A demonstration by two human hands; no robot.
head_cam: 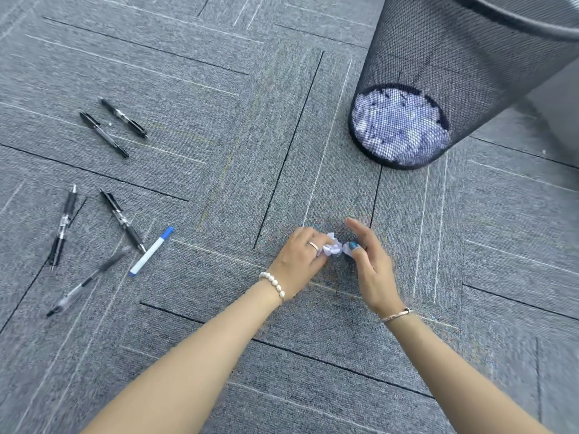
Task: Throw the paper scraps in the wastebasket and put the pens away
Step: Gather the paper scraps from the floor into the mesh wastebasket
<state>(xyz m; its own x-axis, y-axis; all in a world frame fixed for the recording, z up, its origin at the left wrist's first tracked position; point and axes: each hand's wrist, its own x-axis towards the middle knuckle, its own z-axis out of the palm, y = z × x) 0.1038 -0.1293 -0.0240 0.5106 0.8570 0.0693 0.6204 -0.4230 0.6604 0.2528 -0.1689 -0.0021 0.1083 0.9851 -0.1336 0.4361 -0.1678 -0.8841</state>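
Observation:
A crumpled white paper scrap (pixel 334 248) lies low over the grey carpet between my hands. My left hand (pixel 297 261) closes its fingers on the scrap's left side. My right hand (pixel 369 261) touches the scrap's right end with the thumb, its other fingers stretched out. A black mesh wastebasket (pixel 454 73) stands at the upper right with white paper scraps (pixel 398 126) showing through its mesh at the bottom. Several pens lie at the left: two black ones (pixel 103 134) farther off, and nearer a black pair (pixel 122 220), a blue-capped white marker (pixel 150 252) and a clear pen (pixel 84 283).
Grey carpet tiles (pixel 219 136) with dark and light lines cover the whole floor. A pale surface (pixel 560 98) shows at the right edge behind the wastebasket.

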